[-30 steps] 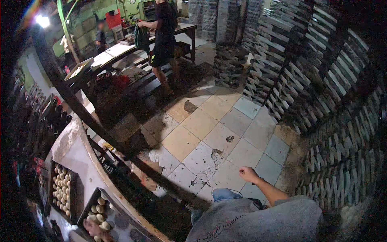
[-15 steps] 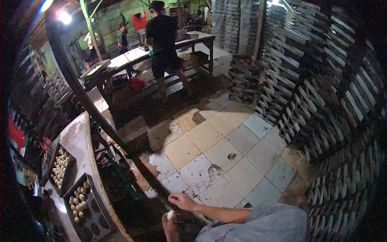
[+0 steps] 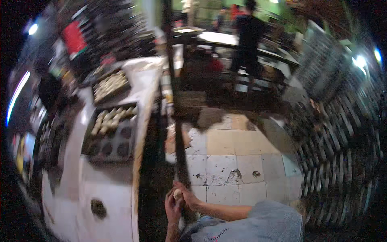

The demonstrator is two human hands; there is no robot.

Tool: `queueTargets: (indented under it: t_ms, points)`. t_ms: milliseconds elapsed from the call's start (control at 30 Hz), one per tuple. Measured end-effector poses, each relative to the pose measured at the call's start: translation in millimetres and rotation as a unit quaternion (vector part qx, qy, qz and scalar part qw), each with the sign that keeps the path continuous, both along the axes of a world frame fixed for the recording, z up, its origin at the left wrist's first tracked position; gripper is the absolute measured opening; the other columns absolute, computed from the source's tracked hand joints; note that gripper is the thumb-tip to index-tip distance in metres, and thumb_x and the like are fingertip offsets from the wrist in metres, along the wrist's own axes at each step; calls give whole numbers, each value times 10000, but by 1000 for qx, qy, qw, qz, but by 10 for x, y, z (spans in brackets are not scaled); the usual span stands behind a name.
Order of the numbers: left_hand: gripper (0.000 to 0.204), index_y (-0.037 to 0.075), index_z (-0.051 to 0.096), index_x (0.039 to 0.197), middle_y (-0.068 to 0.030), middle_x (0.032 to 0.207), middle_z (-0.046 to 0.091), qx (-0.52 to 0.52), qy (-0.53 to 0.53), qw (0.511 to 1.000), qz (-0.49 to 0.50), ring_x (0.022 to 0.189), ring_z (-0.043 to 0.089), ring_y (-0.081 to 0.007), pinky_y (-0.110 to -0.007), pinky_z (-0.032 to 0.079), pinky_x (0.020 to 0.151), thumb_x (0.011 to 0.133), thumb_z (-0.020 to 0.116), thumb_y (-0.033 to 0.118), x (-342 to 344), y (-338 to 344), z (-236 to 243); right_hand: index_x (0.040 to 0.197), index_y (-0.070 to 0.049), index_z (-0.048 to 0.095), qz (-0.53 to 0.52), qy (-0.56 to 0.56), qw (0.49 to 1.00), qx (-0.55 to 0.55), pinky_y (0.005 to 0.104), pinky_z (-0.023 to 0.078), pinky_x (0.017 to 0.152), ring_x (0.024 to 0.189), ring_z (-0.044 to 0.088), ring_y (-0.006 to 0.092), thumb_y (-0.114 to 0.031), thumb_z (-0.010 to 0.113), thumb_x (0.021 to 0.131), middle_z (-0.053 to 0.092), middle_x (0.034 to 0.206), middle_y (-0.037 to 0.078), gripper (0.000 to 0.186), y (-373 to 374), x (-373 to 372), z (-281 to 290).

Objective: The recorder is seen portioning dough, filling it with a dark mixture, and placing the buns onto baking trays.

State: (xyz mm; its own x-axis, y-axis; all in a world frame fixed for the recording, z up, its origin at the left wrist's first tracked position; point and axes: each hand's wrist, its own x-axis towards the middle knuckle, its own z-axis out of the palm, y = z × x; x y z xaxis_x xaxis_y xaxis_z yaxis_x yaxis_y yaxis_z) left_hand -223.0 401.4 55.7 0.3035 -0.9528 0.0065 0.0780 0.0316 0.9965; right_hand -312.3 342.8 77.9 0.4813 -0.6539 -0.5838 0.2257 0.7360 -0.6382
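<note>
A small pale dough ball [image 3: 177,194] sits between my two hands, above the gap beside the white-topped table. My left hand [image 3: 173,207] has its fingers closed round the ball from below. My right hand [image 3: 188,197] presses against the ball from the other side, its fingers curled and partly blurred. Left of my hands, on the table [image 3: 113,189], lies a dark tray [image 3: 135,151] with round hollows. Rows of pale dough balls [image 3: 108,121] fill its far part. Behind it is a second tray [image 3: 96,99], packed with similar balls.
A dark post [image 3: 171,92] rises just beyond my hands. A dark round patch [image 3: 98,208] marks the near tabletop. Stacked slatted racks [image 3: 342,161] line the right side. Cracked floor tiles [image 3: 221,169] lie ahead. A person [image 3: 248,40] stands at a long table farther back.
My view has swung left, bringing the table and trays nearer the middle. My right hand, apart from the ball before, has come together with my left hand around it.
</note>
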Motion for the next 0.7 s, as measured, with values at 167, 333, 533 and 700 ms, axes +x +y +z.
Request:
queueTargets:
  t_ms: [167,333,533,700]
  points:
    - [246,7,612,944,-110,1005,579,40,-80,977,194,960,555,-230,-309,432,835,721,520,54,890,562,3,1334,-72,266,115,-112,942,-293,342,269,1013,1224,312,223,-387,303,927,300,1359,88,516,612,864,-231]
    - [202,3,560,919,-53,894,580,38,-4,993,108,847,531,-124,-245,423,779,720,583,-18,1595,1385,35,1274,-31,354,319,-67,938,-115,357,316,981,1182,377,242,-361,359,909,383,1300,113,492,747,1832,-245]
    - [181,0,574,987,-38,909,582,14,294,953,72,846,521,-83,-228,430,763,826,558,80,2167,1949,-310,1103,-15,534,555,45,807,-196,355,393,902,1100,465,205,-301,488,868,514,1150,134,373,855,2837,-259]
    - [557,-50,502,1082,-78,1040,549,-184,413,869,200,982,514,-176,-315,399,889,772,623,397,2296,2021,-383,1046,-16,577,213,145,596,-761,365,416,893,1044,515,291,-40,592,767,577,1070,130,281,323,3596,-519]
